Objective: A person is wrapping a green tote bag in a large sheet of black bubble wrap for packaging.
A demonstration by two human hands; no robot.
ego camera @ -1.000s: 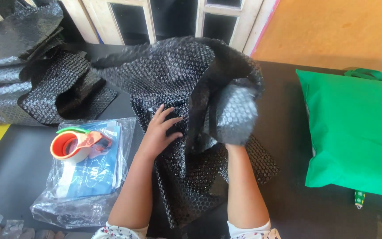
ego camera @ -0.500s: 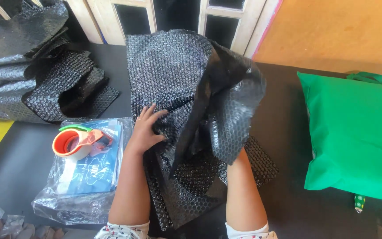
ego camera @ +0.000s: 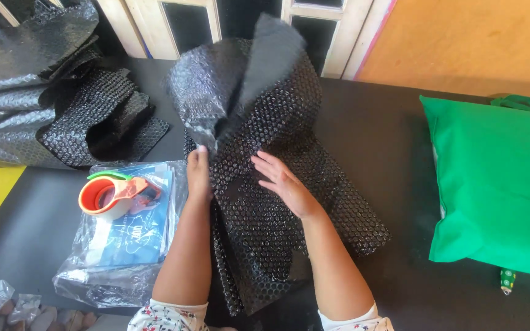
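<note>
Left grip (ego camera: 199,168) pinches black bubble wrap (ego camera: 277,184) edge; right grip (ego camera: 280,181) flat atop.

Left hand (ego camera: 198,171) edge-on (fingers together); right hand (ego camera: 280,181) flat, splayed.

tape dispenser (ego camera: 113,195) left of bubble wrap (ego camera: 271,184)

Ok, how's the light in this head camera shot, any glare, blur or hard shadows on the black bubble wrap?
Head view: strong sunlight, bright glints on the black bubble wrap and the pile of black bubble wrap; the wrap's raised top flap looks slightly smeared; the left hand and right hand are sharp; the green bag casts a dark shadow on the table.
</note>
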